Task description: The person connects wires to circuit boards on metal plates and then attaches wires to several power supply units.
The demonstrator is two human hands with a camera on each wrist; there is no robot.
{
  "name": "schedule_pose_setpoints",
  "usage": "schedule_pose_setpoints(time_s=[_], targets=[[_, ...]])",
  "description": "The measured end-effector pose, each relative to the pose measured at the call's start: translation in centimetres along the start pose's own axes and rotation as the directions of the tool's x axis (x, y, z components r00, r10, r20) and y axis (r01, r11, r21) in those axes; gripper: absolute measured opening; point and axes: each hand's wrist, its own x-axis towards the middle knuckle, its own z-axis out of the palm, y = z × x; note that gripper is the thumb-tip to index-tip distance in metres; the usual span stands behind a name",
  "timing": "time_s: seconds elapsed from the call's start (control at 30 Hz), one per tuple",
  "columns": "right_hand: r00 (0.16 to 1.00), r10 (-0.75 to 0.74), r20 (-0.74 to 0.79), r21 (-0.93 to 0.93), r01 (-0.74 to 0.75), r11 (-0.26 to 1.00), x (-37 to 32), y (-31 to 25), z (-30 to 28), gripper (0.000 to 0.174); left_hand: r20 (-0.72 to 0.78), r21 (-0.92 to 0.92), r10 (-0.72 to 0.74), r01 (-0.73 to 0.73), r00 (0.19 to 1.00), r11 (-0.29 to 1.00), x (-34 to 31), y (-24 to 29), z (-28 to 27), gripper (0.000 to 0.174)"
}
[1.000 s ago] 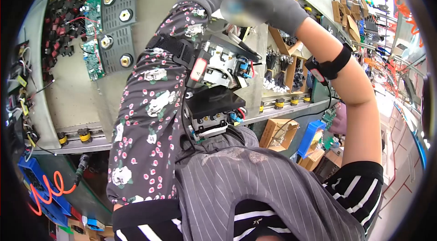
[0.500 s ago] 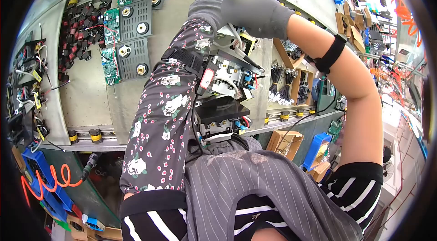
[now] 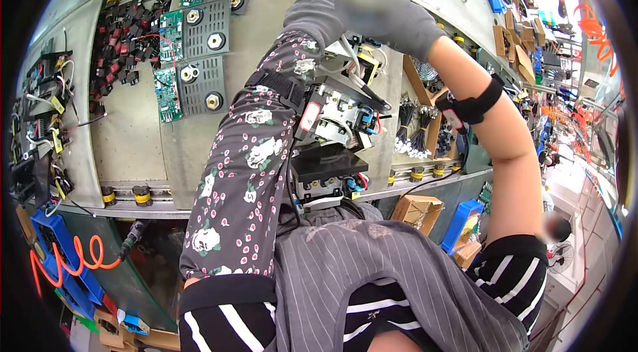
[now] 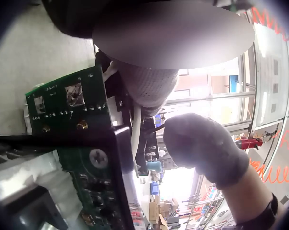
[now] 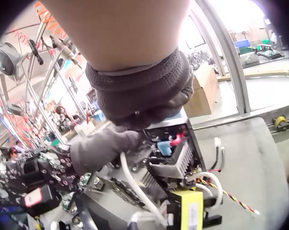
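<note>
Both hands wear grey gloves and work close together at the table's far side. The left hand (image 3: 318,14) (image 5: 104,149) has its fingers curled at an electronic assembly (image 5: 175,165) with metal fins, a blue connector and white wires. Against its upper end lies the right hand (image 3: 407,25) (image 5: 144,98), whose fingertips are hidden in the right wrist view. From the left, the right hand (image 4: 204,148) appears curled round a thin dark part. A green circuit board (image 4: 70,103) stands close to the left wrist camera. Blurring covers part of the hands in the head view.
Two similar assemblies (image 3: 337,113) (image 3: 329,165) stand nearer the body. Slotted plates with green boards (image 3: 205,28) lie left of the floral sleeve, beside a pile of black and red parts (image 3: 123,50). Boxes of wire bundles (image 3: 415,127) stand to the right.
The table has shifted right and downward in the head view since the earliest frame, as the camera moved. Both hands stay close together; the right forearm's angle has changed slightly.
</note>
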Motion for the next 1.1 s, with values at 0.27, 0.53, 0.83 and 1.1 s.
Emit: schedule_pose_setpoints(time_s=[0.27,0.53,0.83,1.1], targets=[[0.885,-0.457,0.083,-0.204,0.464,0.862,1.4,1.1,-1.9,0.033,-0.039,0.014,0.018,-0.018,0.999,1.000,0.2,0.1,0.3,0.037],[0.820,-0.527,0.224,-0.389,0.571,0.723,1.7,0.4,-1.8,0.021,0.011,0.009,0.035,-0.035,0.999,0.999,0.4,-0.2,0.2,0.036],[0.765,-0.627,0.147,-0.616,0.567,0.547,1.7,-0.5,-1.1,0.022,-0.008,-0.006,0.043,-0.043,0.999,0.999,0.5,-0.2,0.3,0.034],[0.667,-0.691,0.277,-0.555,0.698,0.452,2.2,0.0,-1.1,0.020,0.015,0.011,0.028,-0.028,0.999,1.000,1.5,-0.5,0.8,0.037]])
